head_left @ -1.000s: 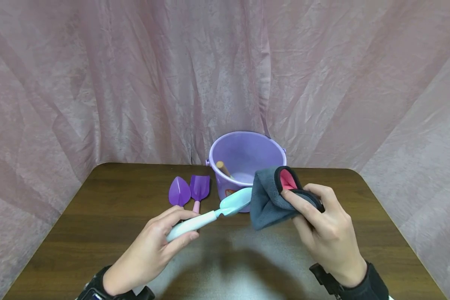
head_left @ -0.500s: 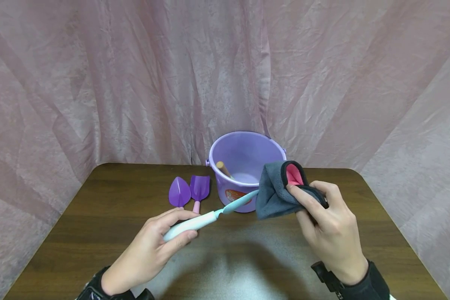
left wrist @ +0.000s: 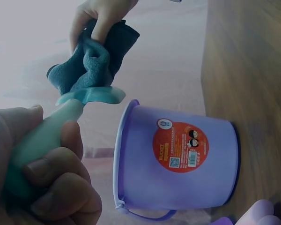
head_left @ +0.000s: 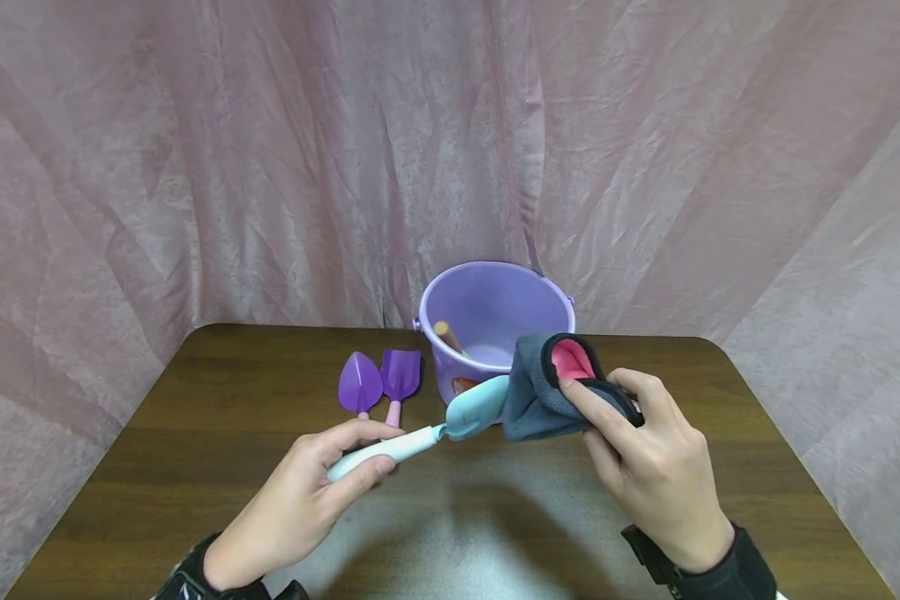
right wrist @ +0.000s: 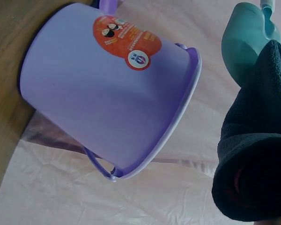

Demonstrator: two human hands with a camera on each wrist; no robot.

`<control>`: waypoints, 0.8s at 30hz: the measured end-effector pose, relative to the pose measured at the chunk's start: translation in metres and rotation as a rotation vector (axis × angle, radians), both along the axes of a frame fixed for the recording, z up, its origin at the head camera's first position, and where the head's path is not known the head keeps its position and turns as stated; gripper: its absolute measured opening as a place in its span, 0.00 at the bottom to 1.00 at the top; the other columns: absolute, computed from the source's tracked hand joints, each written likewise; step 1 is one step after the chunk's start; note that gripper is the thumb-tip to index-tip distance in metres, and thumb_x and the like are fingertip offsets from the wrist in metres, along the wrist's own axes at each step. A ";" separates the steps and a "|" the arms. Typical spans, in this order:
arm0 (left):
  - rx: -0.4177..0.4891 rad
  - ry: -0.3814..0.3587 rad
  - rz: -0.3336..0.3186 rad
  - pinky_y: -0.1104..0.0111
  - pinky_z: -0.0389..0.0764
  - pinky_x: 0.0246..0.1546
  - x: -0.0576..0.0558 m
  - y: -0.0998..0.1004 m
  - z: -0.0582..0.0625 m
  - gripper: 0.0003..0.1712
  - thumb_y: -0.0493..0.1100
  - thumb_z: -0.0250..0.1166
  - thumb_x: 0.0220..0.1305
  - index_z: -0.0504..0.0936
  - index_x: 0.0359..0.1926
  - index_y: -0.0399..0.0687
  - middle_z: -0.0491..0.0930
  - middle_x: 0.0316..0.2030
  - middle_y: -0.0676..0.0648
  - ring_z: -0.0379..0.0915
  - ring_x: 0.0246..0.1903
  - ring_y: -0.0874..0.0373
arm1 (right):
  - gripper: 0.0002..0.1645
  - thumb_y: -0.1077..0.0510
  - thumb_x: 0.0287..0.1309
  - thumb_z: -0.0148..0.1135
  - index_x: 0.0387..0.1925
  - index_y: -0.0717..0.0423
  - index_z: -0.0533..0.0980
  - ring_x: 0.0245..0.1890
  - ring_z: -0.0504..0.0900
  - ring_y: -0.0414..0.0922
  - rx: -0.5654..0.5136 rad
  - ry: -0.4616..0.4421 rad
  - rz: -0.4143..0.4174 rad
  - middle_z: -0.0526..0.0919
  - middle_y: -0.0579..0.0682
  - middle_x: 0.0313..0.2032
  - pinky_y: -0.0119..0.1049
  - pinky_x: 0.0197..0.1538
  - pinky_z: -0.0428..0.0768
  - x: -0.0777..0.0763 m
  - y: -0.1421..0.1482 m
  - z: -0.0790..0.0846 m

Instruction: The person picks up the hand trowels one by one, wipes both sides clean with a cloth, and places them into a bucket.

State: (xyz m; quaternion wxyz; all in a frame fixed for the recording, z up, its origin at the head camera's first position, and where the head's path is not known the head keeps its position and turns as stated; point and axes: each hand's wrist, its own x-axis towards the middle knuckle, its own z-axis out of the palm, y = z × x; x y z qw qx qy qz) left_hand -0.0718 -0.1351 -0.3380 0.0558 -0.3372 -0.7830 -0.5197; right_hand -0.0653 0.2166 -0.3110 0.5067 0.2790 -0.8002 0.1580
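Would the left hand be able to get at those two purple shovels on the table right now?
Probably not as it is: the left hand grips the teal shovel, so it is full. The way itself looks free, since the purple shovels lie in the open just beyond it, beside the bucket.

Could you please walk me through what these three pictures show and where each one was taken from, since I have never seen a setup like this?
No machine here: a person works with two bare hands, wearing three cameras. The wide picture comes from the head, looking down at a brown table. The other two come from the wrists, so they look tilted.

The left hand grips a pale teal toy trowel by its handle. The right hand holds a grey cloth with a pink inside against the trowel's blade.

Behind them stands a purple bucket with a wooden stick inside. Left of it lie two purple toy spades.
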 end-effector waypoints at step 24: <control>-0.088 -0.007 -0.063 0.68 0.78 0.40 0.007 0.008 -0.002 0.18 0.39 0.67 0.76 0.80 0.63 0.55 0.83 0.46 0.59 0.75 0.39 0.62 | 0.21 0.64 0.71 0.50 0.46 0.51 0.89 0.30 0.80 0.53 0.109 0.044 0.179 0.81 0.62 0.39 0.39 0.21 0.75 0.002 -0.021 -0.001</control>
